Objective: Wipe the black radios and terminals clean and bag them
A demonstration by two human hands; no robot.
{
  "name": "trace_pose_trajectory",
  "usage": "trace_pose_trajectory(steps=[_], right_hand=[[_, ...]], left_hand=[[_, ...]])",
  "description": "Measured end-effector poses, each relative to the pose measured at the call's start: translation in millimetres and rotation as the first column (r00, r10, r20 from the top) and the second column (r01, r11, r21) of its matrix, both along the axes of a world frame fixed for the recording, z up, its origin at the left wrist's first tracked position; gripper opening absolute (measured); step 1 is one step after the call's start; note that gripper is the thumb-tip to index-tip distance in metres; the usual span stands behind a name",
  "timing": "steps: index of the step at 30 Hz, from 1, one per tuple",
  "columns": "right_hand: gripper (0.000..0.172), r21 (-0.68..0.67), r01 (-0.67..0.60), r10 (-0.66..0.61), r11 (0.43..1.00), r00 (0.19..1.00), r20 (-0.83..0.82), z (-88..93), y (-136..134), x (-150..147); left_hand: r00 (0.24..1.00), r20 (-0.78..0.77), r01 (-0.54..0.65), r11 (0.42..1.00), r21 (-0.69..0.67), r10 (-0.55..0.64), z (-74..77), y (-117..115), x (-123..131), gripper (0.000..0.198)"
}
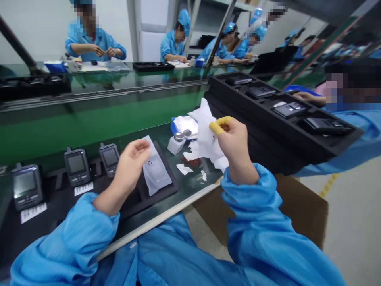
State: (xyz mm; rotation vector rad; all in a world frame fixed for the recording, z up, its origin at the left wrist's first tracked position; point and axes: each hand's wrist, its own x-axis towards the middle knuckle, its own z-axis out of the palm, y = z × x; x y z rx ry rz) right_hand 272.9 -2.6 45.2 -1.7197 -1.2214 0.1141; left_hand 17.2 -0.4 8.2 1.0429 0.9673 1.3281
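My left hand hovers at the upper left edge of a frosted plastic bag printed with a recycling mark. Its fingers are loosely curled, apart from the thumb, with no visible grip on the bag. That bag lies on a black foam tray. My right hand, with yellow finger cots on the thumb and a finger, pinches a thin, crumpled white sheet bearing a small dark mark. Handheld devices with screens, one, another and a third, sit in the tray to the left.
A white dispenser bottle stands before a blue box of white wipes. Torn white scraps lie on the green bench. Stacked black trays hold several devices at right, above a cardboard box. Co-workers in blue sit opposite and at right.
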Motion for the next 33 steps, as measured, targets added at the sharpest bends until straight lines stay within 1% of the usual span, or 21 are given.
trace_pose_trajectory(steps=[1,3,5,6,7,9,11,12,13,15,17,20,22,23,25,27,28,30,32,33], right_hand=[[0.011,0.061,-0.124,0.125,0.990,0.992,-0.017,5.5,-6.1,-21.4],[0.013,0.118,-0.351,0.349,0.929,0.936,0.044,9.7,-16.2,-65.6],[0.011,0.113,-0.502,0.486,0.857,0.862,0.145,5.1,-22.1,-107.2],[0.010,0.089,-0.552,0.529,0.829,0.826,0.192,0.5,-23.4,-125.5],[0.011,0.054,-0.590,0.565,0.806,0.793,0.228,-4.7,-23.5,-141.7],[0.013,-0.041,-0.658,0.645,0.752,0.721,0.254,-14.0,-20.7,-166.9],[0.017,-0.128,-0.709,0.718,0.693,0.664,0.209,-18.3,-13.5,-182.7],[0.019,-0.157,-0.719,0.736,0.677,0.655,0.173,-18.2,-8.2,-187.9],[0.020,-0.177,-0.715,0.736,0.676,0.662,0.138,-17.0,-1.6,-192.2],[0.022,-0.225,-0.676,0.707,0.701,0.701,0.095,-12.8,14.3,-200.0],[0.022,-0.305,-0.639,0.689,0.706,0.719,0.092,-9.7,31.8,-209.1],[0.024,-0.469,-0.584,0.710,0.663,0.689,0.145,-11.2,55.7,-225.1],[0.028,-0.552,-0.533,0.719,0.641,0.669,0.188,-16.2,69.2,-235.4],[0.030,-0.577,-0.508,0.716,0.639,0.667,0.206,-19.4,75.5,-240.2],[0.034,-0.597,-0.466,0.694,0.653,0.684,0.225,-26.7,87.9,-249.3],[0.035,-0.614,-0.432,0.667,0.661,0.713,0.216,-33.9,99.8,-257.9],[0.034,-0.627,-0.424,0.661,0.654,0.723,0.201,-37.0,105.1,-262.1],[0.027,-0.647,-0.431,0.663,0.629,0.732,0.157,-41.2,113.1,-269.3],[0.019,-0.646,-0.455,0.671,0.613,0.731,0.123,-41.6,115.8,-273.5],[0.017,-0.639,-0.464,0.672,0.614,0.731,0.115,-40.2,114.8,-273.9]], left_hand=[[0.998,0.016,0.058,0.998,-0.019,-0.058,3.9,-4.2,0.0,0.038],[0.987,0.062,0.148,0.988,-0.038,-0.146,11.7,-11.3,-3.8,0.045],[0.974,0.117,0.199,0.979,-0.037,-0.193,16.8,-16.3,-12.9,0.053],[0.972,0.141,0.195,0.980,-0.040,-0.187,17.5,-18.0,-19.4,0.056],[0.974,0.164,0.165,0.985,-0.047,-0.155,16.6,-19.2,-27.0,0.056],[0.980,0.196,0.039,0.995,-0.090,-0.021,10.6,-20.6,-45.2,0.054],[0.970,0.210,-0.093,0.983,-0.158,0.125,0.5,-21.4,-66.3,0.052],[0.964,0.205,-0.126,0.972,-0.197,0.167,-5.4,-22.0,-77.2,0.052],[0.967,0.177,-0.137,0.963,-0.234,0.181,-11.2,-22.9,-88.1,0.051],[0.983,0.075,-0.140,0.947,-0.289,0.168,-22.0,-25.3,-108.3,0.050],[0.989,-0.035,-0.149,0.939,-0.311,0.145,-31.0,-28.2,-125.1,0.046],[0.978,-0.144,-0.189,0.937,-0.293,0.152,-41.8,-32.1,-144.0,0.043],[0.955,-0.228,-0.247,0.936,-0.251,0.191,-47.8,-34.2,-154.0,0.040],[0.936,-0.277,-0.283,0.932,-0.225,0.218,-50.2,-35.1,-158.5,0.036],[0.887,-0.372,-0.353,0.921,-0.167,0.273,-53.2,-36.9,-166.4,0.028],[0.838,-0.441,-0.407,0.906,-0.114,0.321,-53.2,-38.5,-172.3,0.023],[0.815,-0.461,-0.430,0.900,-0.075,0.351,-52.2,-39.2,-174.4,0.021],[0.765,-0.479,-0.462,0.885,0.057,0.430,-48.9,-40.7,-177.3,0.021],[0.716,-0.470,-0.481,0.853,0.203,0.516,-44.6,-42.5,-179.3,0.020],[0.706,-0.458,-0.489,0.840,0.236,0.540,-42.1,-43.7,-180.0,0.019]])
